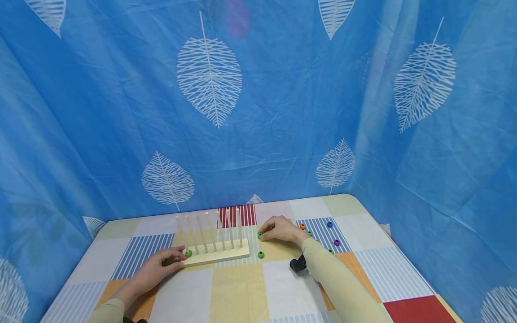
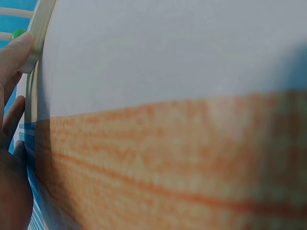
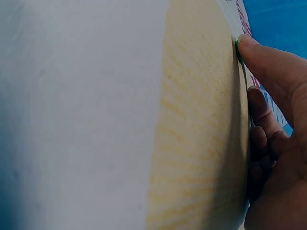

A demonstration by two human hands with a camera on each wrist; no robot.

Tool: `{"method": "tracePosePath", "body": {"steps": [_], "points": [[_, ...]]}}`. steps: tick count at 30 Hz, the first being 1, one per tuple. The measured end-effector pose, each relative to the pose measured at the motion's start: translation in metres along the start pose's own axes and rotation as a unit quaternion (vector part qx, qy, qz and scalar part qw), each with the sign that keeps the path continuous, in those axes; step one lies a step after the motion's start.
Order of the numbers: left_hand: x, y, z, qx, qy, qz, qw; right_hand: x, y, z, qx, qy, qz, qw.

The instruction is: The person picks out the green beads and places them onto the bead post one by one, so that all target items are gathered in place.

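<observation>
A pale wooden peg board [image 1: 218, 256] with a row of upright pegs stands left of the table's middle. At its left end a green bead [image 1: 188, 254] sits low by the pegs. My left hand [image 1: 155, 269] grips that end of the board, its thumb on the front edge in the left wrist view. To the right of the board, my right hand [image 1: 281, 229] pinches another green bead [image 1: 260, 235] between thumb and forefinger, at the cloth. In the right wrist view that bead [image 3: 239, 51] is mostly hidden behind the thumb. A loose green bead [image 1: 260, 255] lies nearer me.
Beyond my right wrist lie an orange bead [image 1: 302, 226], a blue bead [image 1: 330, 224], a purple bead [image 1: 337, 242] and some green ones, partly hidden by the sleeve. A patchwork cloth [image 1: 238, 287] covers the table. Blue leaf-patterned curtains [image 1: 274, 112] hang behind and at both sides.
</observation>
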State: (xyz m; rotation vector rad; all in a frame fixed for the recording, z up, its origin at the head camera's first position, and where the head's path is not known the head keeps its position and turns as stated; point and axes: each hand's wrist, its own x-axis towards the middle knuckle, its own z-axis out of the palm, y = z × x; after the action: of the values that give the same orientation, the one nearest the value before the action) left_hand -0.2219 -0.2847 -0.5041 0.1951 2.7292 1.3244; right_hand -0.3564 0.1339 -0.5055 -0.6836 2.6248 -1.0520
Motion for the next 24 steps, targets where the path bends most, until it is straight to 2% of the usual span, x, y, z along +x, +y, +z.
{"method": "tracePosePath", "body": {"steps": [7, 14, 24], "points": [[0.0, 0.0, 0.001, 0.006, 0.003, -0.005, 1.0, 0.0, -0.001, -0.001, -0.006, 0.001, 0.001, 1.0], [0.001, -0.001, 0.001, 0.009, 0.003, -0.001, 1.0, -0.003, -0.004, -0.005, 0.065, -0.001, 0.001, 0.9979], [0.001, -0.003, 0.001, 0.013, 0.001, 0.006, 0.9999, -0.004, -0.017, -0.036, 0.068, 0.014, -0.037, 0.9969]]}}
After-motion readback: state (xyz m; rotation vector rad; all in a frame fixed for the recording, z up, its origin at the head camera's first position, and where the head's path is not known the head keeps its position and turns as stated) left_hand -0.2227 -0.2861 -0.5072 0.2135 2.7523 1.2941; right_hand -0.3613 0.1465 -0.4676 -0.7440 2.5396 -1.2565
